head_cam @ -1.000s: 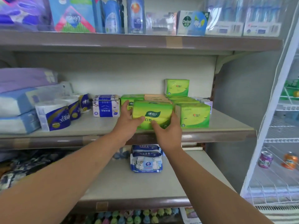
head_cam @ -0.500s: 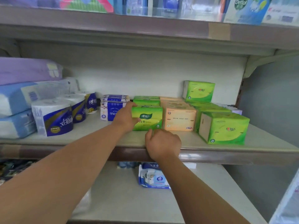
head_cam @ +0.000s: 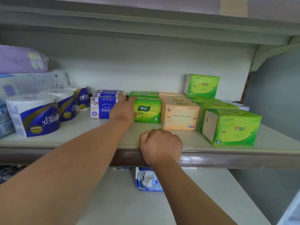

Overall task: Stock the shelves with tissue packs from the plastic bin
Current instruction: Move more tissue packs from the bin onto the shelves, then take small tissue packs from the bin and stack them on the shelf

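Note:
A green tissue pack (head_cam: 148, 111) stands on the middle shelf (head_cam: 81, 135) between a blue-and-white pack (head_cam: 101, 108) and an orange pack (head_cam: 180, 116). My left hand (head_cam: 123, 109) grips the green pack's left end, with fingers over its top corner. My right hand (head_cam: 160, 146) is a closed fist with nothing in it, resting on the shelf's front edge. More green packs (head_cam: 230, 127) sit to the right, one (head_cam: 202, 86) raised at the back. The plastic bin is not in view.
Toilet paper rolls (head_cam: 34, 114) and large soft packs (head_cam: 21, 60) fill the shelf's left side. A blue wipes pack (head_cam: 148, 181) lies on the lower shelf (head_cam: 129, 205). The upper shelf (head_cam: 146, 17) hangs close overhead. A grey wall (head_cam: 276, 98) closes the right.
The green pack went from both hands at the shelf front back into the row. My right hand let go and dropped to the shelf edge. The view moved closer.

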